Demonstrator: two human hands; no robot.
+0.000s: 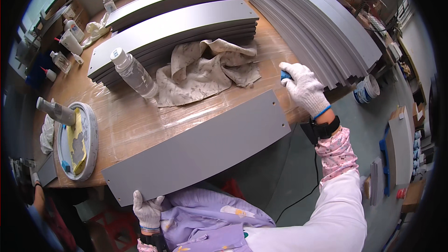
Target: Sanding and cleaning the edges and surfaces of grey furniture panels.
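Observation:
A long, slightly curved grey panel [200, 147] with small holes at its ends lies along the table's near edge, partly overhanging it. My left hand [148, 212], in a white knit glove, grips the panel's near edge by its left end. My right hand [303, 86], gloved too, is raised beyond the panel's right end, its fingers closed on a small blue block [285, 75] that is mostly hidden. Behind the panel lie a crumpled, stained cloth [200, 72] and a clear bottle with a white cap [135, 74], which leans to one side in view.
Stacked grey panels [172, 18] cover the far table, with a taller stack [322, 28] at right. A round lid [93, 144] at left holds a bottle, yellow sandpaper-like sheet and blue block. A bucket [367, 88] stands on the floor. Another person's arm [39, 196] shows lower left.

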